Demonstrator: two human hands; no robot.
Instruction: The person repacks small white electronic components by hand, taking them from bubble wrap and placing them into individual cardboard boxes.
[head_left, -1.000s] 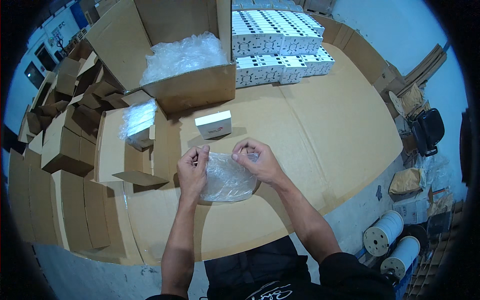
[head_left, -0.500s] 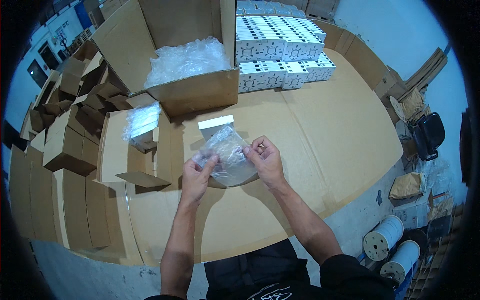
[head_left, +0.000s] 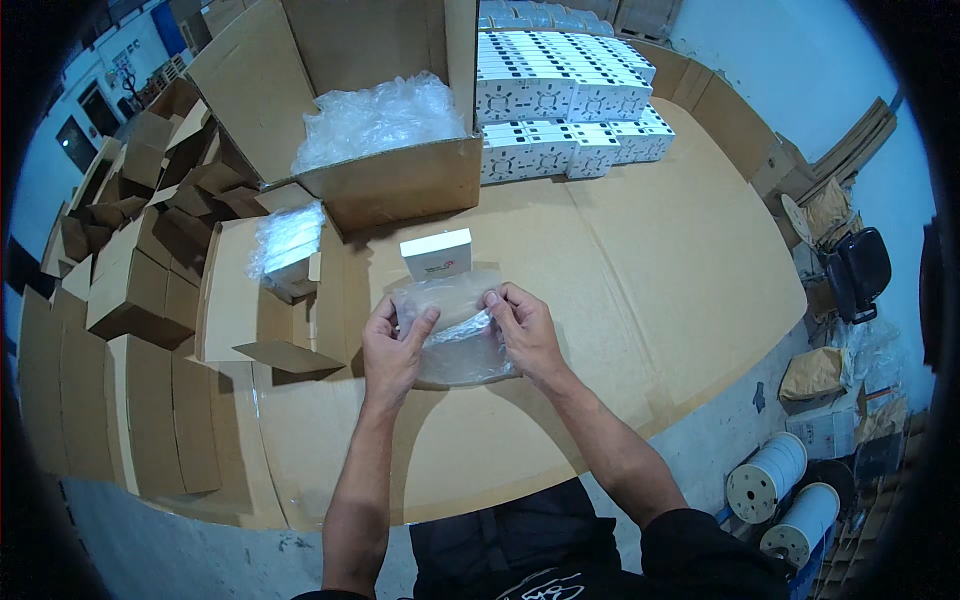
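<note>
The clear bag (head_left: 455, 335) sits between your two hands over the cardboard table (head_left: 650, 280), mouth pointing to 12 o'clock, long axis running roughly 12 to 6. Your left hand (head_left: 392, 345) pinches the bag's left edge, your right hand (head_left: 525, 330) pinches its right edge near the mouth; both are closed on the plastic. The small white box (head_left: 437, 254) stands on the table just past the mouth at 12 o'clock, its long side running 9 to 3; it looks close to the bag's lip, contact can't be told. Both hands are about equally near it, right maybe slightly. Against half a second back, the hands have come toward you a little and the bag no longer covers the box. The big open carton (head_left: 400, 180) sits farther at 12, stacked white boxes (head_left: 560, 110) at 1 o'clock.
</note>
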